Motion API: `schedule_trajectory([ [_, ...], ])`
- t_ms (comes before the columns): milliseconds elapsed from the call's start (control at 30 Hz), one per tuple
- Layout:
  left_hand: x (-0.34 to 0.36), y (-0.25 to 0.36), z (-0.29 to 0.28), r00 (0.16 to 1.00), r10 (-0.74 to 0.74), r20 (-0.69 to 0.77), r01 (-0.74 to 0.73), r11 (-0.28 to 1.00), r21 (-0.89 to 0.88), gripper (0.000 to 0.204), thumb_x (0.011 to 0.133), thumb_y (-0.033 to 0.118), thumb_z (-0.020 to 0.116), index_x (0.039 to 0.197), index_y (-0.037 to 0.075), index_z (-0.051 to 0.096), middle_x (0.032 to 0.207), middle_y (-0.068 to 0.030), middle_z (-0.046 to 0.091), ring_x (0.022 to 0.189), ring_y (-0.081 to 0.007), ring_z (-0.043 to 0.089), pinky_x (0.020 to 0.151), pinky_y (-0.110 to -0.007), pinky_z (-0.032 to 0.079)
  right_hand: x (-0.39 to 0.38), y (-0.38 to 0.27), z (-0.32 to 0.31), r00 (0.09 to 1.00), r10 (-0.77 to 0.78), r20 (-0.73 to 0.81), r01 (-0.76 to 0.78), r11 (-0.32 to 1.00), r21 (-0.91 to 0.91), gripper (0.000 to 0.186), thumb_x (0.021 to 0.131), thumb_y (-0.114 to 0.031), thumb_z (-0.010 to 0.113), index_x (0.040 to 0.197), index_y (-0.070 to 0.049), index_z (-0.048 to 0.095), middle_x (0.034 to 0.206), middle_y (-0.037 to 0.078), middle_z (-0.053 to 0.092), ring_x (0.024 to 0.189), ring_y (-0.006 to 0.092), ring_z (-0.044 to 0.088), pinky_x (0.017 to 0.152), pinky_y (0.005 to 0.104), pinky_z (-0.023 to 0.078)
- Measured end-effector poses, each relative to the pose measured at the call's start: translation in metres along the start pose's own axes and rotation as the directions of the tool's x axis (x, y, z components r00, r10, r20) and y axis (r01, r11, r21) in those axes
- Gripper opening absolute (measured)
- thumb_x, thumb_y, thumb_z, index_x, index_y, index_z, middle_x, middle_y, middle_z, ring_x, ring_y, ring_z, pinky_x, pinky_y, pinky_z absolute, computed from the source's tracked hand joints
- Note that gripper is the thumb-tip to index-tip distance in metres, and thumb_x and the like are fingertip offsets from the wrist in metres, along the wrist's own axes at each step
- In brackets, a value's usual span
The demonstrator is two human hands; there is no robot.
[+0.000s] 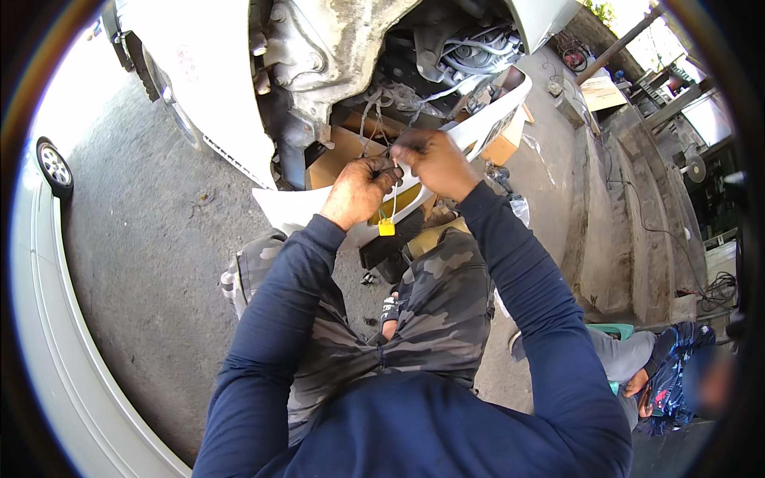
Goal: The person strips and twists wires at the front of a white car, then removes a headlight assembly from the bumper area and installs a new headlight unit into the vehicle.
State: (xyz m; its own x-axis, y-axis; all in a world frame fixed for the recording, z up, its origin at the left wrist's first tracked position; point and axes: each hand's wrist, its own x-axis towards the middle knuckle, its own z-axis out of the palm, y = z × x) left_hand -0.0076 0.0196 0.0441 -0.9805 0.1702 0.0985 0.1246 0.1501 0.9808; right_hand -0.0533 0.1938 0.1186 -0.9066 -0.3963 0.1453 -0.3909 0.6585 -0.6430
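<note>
My left hand (pixel 356 191) is closed in a pinch on a thin white wire (pixel 394 201), its fingertips dark with grime. A yellow plug connector (pixel 386 228) dangles from the wire just below my fingers. Close beside it, my right hand (pixel 443 166) has its fingers curled together at the wire's upper part, slightly blurred. Both hands are above a detached white car bumper (pixel 293 209), at the opened front of a white vehicle (pixel 191 88). More wires (pixel 368 119) hang from the vehicle behind my fingertips.
Cardboard (pixel 339 155) lies behind the bumper, and a cardboard box (pixel 504 146) stands to its right. Concrete steps (pixel 610 239) rise at the right. A seated person (pixel 661 374) is at the lower right. A pale car (pixel 48 319) stands along the left.
</note>
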Motion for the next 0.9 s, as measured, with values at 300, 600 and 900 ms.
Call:
schedule_trajectory([
  [300,0.002,-0.005,0.006,0.976,-0.209,0.065,0.217,0.899,-0.38,0.023,0.106,0.017,0.06,0.117,-0.002,0.064,0.095,-0.0085,0.074,0.067,-0.0135,0.066,0.061,-0.029,0.055,0.032,0.044,-0.018,0.878,-0.452,0.156,0.439,0.632,-0.639,0.032,0.095,-0.017,0.064,0.125,-0.012,0.071,0.123,0.019,0.068,0.104,0.0396,0.069,0.088,0.048,0.057],
  [600,0.007,-0.014,0.005,0.985,-0.137,0.104,0.167,0.905,-0.392,0.028,0.099,0.016,0.072,0.116,-0.004,0.063,0.098,-0.0112,0.074,0.076,-0.0151,0.072,0.063,-0.027,0.056,-0.025,0.039,0.018,0.999,0.039,0.004,-0.039,0.984,0.176,0.023,0.095,-0.018,0.069,0.106,0.002,0.076,0.098,0.015,0.078,0.085,0.0269,0.074,0.079,0.0362,0.055],
  [900,0.003,-0.005,-0.001,0.984,-0.139,0.108,0.17,0.911,-0.377,0.035,0.096,0.022,0.077,0.126,0.004,0.069,0.094,-0.0036,0.074,0.068,-0.0061,0.063,0.061,-0.019,0.048,-0.031,0.033,0.017,0.996,0.062,0.062,-0.075,0.973,0.22,0.027,0.103,-0.02,0.065,0.112,0.004,0.073,0.084,0.01,0.073,0.068,0.0152,0.06,0.066,0.0323,0.051],
])
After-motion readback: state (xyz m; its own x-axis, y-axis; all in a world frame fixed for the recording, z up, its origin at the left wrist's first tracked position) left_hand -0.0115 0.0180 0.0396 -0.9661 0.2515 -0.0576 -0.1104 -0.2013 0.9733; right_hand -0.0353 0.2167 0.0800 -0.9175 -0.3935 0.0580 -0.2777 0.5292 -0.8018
